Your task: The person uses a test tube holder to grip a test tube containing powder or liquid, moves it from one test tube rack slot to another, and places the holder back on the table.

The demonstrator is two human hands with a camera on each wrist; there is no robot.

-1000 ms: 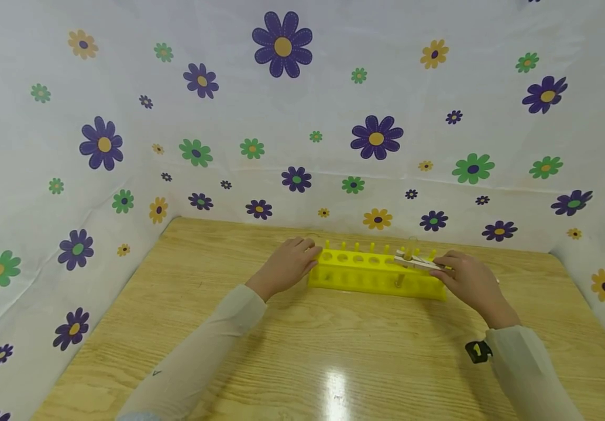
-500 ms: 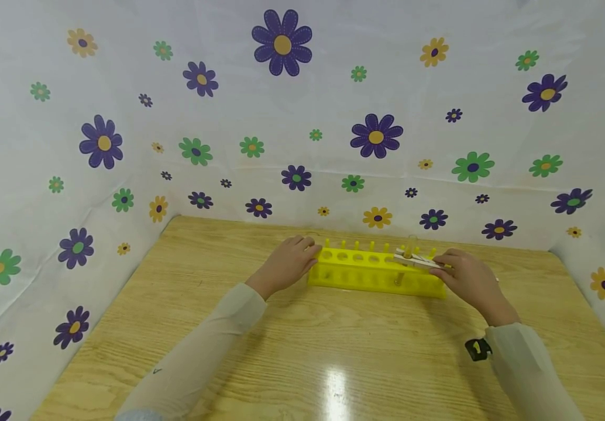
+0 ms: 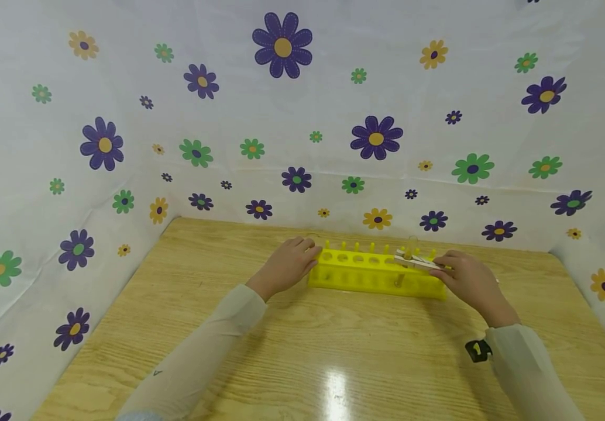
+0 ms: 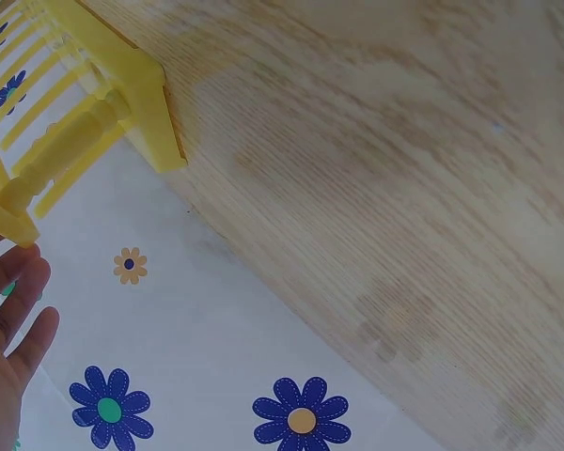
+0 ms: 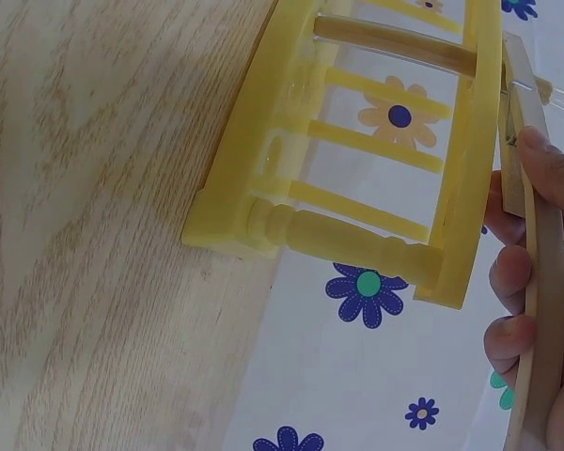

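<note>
A yellow test tube rack (image 3: 376, 283) stands on the table. At its left end, my left hand (image 3: 286, 266) holds the top plate's corner; several of its fingers (image 4: 23, 301) show just past that corner in the left wrist view. My right hand (image 3: 468, 280) grips a wooden test tube clamp (image 5: 543, 272) over the rack's right part. The clamp's jaws close round the upper part of a glass test tube (image 3: 412, 244) with brownish liquid. Upright in a rack hole, the tube reaches down between the plates, its liquid column (image 5: 395, 42) visible in the right wrist view.
The wood-grain table (image 3: 292, 362) ends at a white flowered cloth (image 3: 218, 123) hung behind and at both sides. Short yellow pegs (image 3: 357, 245) line the rack's back edge. A dark band (image 3: 477, 351) sits by the right wrist.
</note>
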